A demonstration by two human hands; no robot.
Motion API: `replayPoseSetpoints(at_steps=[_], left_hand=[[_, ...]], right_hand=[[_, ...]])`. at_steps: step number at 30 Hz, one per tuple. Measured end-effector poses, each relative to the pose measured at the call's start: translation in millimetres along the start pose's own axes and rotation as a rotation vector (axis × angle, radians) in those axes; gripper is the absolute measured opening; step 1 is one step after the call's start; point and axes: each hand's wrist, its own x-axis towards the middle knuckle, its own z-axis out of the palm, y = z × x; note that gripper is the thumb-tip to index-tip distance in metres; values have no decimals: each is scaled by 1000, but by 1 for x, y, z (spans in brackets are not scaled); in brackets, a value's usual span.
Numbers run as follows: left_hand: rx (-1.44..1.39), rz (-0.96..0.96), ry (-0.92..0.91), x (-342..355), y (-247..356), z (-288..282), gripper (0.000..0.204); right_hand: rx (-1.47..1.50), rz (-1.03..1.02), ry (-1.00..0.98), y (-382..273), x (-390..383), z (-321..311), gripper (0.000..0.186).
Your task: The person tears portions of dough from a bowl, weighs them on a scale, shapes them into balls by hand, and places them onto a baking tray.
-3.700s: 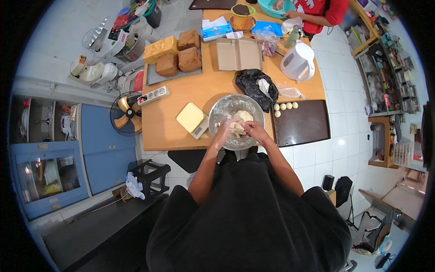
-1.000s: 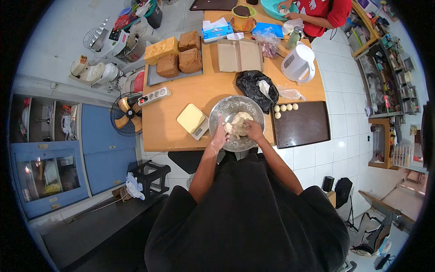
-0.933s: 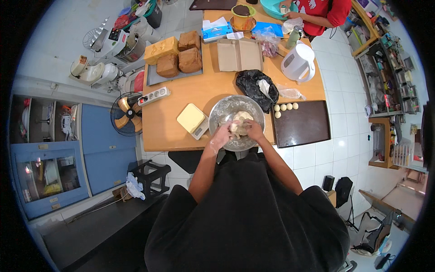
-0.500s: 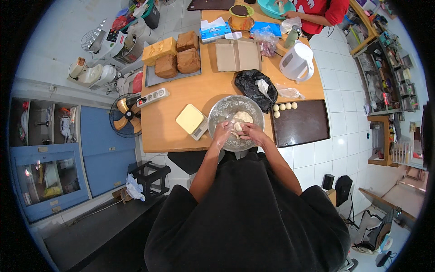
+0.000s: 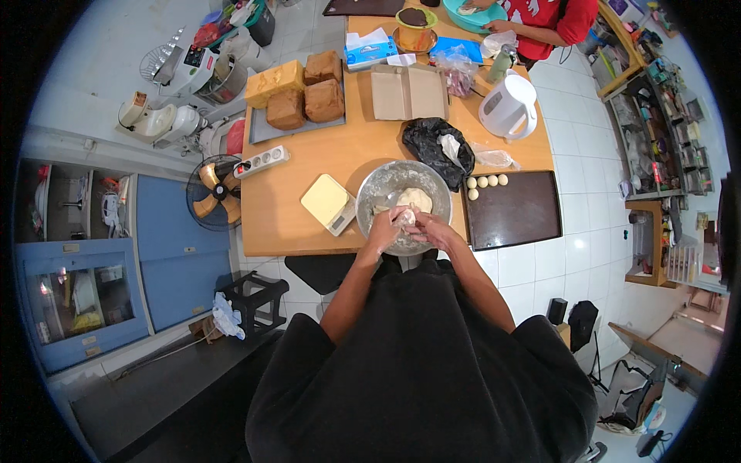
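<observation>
Both my hands meet over the near part of a floury metal bowl (image 5: 372, 193) at the table's front edge. Between the fingers of my left hand (image 5: 384, 228) and my right hand (image 5: 434, 231) is a small piece of dough (image 5: 405, 218), closed in from both sides. A larger lump of dough (image 5: 417, 199) rests in the bowl just beyond my fingers. To the right, several round dough balls (image 5: 482, 182) sit along the far left corner of a dark baking tray (image 5: 515, 212). Left of the bowl stands a kitchen scale (image 5: 327, 202) with a pale yellow top.
A black plastic bag (image 5: 423, 143) lies behind the bowl. Farther back are brown loaves (image 5: 324, 100) on a tray, an open cardboard box (image 5: 409, 91) and a white kettle (image 5: 507, 108). A power strip (image 5: 262, 162) lies at the left edge. A person in red (image 5: 552, 27) works over a turquoise basin (image 5: 471, 15).
My hands have drawn closer together around the small piece of dough, lifting slightly nearer to me. The other person's hand has shifted within the basin.
</observation>
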Motion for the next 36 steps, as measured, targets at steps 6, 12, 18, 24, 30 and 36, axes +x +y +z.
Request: replayPoseSetpoints(at_steps=[6, 12, 18, 24, 30, 36], left_hand=[[-441, -274, 7, -7, 41, -14, 40], [-16, -61, -99, -6, 5, -3, 52], [-112, -109, -84, -9, 14, 0, 44], [-303, -141, -27, -6, 6, 2, 38], [-379, -187, -4, -9, 19, 1, 31], [-138, -160, 116, 1, 3, -2, 28]], right_hand=[[56, -45, 34, 6, 4, -3, 39], [15, -30, -24, 17, 19, -14, 41], [34, -159, 45, 17, 16, -9, 37], [102, -223, 71, 21, 19, 0, 25], [73, -180, 87, 17, 21, -7, 17], [3, -188, 78, 11, 18, -10, 16]])
